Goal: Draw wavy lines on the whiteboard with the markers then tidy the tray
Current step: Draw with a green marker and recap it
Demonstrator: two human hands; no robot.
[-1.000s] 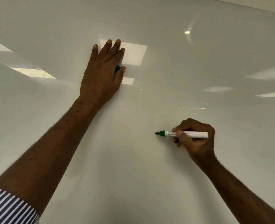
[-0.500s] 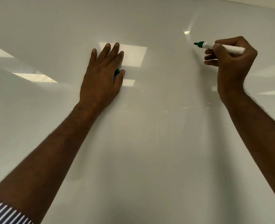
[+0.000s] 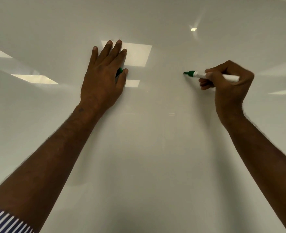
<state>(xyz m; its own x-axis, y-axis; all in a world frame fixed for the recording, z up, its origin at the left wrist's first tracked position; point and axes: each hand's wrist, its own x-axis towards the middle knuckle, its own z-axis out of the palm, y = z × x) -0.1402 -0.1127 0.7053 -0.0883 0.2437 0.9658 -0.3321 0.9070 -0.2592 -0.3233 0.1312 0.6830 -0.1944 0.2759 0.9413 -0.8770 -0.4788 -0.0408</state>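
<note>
R hand point(image 3: 229, 84) w/ green-tipped white marker point(image 3: 211, 75) dropped from upper board; no ink visible yet.
L hand point(image 3: 103, 76) flat on glossy whiteboard point(image 3: 155, 148), green cap point(image 3: 120, 71) under thumb.

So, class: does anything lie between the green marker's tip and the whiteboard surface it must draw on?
Nothing visible does. The right hand holds the marker with its tip at bare whiteboard; the left hand lies flat well aside.
</note>
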